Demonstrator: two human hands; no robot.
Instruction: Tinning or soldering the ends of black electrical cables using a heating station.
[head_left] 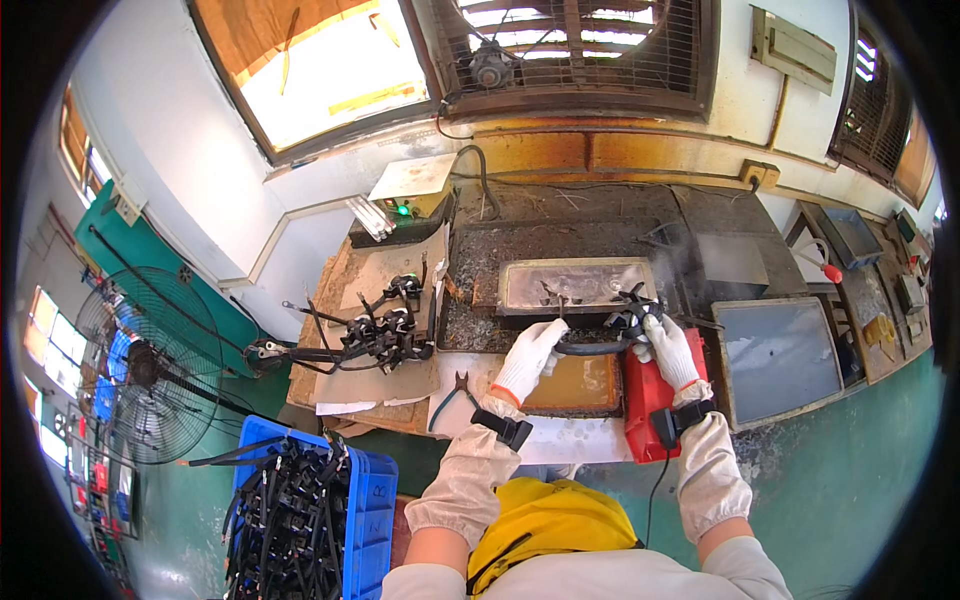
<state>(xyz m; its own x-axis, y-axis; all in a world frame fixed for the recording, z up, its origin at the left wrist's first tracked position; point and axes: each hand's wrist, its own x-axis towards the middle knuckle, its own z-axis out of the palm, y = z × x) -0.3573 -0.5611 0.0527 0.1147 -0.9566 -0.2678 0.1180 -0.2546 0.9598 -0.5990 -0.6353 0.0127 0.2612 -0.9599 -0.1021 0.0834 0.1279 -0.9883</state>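
My left hand [535, 355], in a white glove, is closed on one end of a thick black cable [590, 349]. My right hand [668, 350], also gloved, grips the black moulded part [632, 316] at the cable's other end. The cable bows between both hands. They are held at the near side of a rectangular metal bath [503, 285] with a shiny silvery surface; thin smoke hangs to its right. A thin prong stands up by my left fingertips. Below the hands lies a shallow tray of amber liquid [575, 385], partly hidden. A red box [640, 410] sits under my right wrist.
Black cable assemblies [385, 335] are piled on cardboard at left. Pliers [455, 395] lie on paper. A blue crate [372, 520] full of black cables stands lower left, near a fan [150, 365]. A grey-surfaced tray [780, 360] is at right; a power box [412, 180] stands behind.
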